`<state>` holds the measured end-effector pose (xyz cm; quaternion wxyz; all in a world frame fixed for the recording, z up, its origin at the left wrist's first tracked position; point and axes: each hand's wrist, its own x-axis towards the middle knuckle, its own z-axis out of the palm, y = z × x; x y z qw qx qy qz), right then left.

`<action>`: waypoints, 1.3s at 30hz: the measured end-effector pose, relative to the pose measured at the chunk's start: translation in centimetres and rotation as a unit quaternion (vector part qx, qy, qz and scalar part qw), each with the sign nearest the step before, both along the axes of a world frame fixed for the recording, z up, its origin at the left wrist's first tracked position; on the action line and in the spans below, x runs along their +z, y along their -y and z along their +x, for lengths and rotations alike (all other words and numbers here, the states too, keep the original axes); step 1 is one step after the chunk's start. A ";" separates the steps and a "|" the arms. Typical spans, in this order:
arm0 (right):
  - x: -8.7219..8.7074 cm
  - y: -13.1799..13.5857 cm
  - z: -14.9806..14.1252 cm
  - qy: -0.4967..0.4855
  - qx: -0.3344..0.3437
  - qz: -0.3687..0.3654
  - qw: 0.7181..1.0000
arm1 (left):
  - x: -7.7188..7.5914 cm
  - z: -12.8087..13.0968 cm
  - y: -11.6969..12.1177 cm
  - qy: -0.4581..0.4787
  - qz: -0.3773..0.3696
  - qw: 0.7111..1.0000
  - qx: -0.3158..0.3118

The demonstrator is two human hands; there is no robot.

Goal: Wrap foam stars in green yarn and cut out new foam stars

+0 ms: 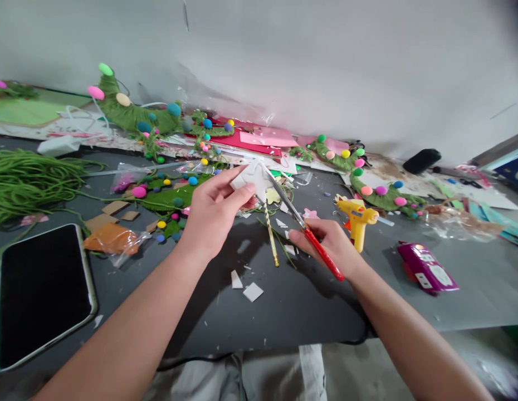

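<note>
Between the thumb and fingers of my left hand (215,209) is a small piece of white card (253,175), with a curved outline faintly visible on it. My right hand (328,242) is wrapped round red-handled scissors (311,239). Their metal blades point up and left and meet the card's right edge; whether they are closed on it cannot be made out. Below the card a yellow patterned pencil (271,239) shows, its upper end hidden behind the card. White offcuts (253,292) lie on the dark table below my hands.
A yellow glue gun (357,220) stands right of my right hand, near a purple packet (426,267). At left are a tablet (44,295), green yarn (31,184) and an orange bag (112,239). Green yarn-wrapped shapes with pompoms (137,114) line the wall.
</note>
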<state>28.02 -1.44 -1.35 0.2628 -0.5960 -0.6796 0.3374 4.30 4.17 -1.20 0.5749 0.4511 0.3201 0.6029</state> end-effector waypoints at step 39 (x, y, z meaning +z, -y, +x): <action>-0.2 0.2 0.4 -0.018 0.039 -0.071 0.997 | 0.0 -1.3 -0.6 -0.066 0.012 0.996 0.066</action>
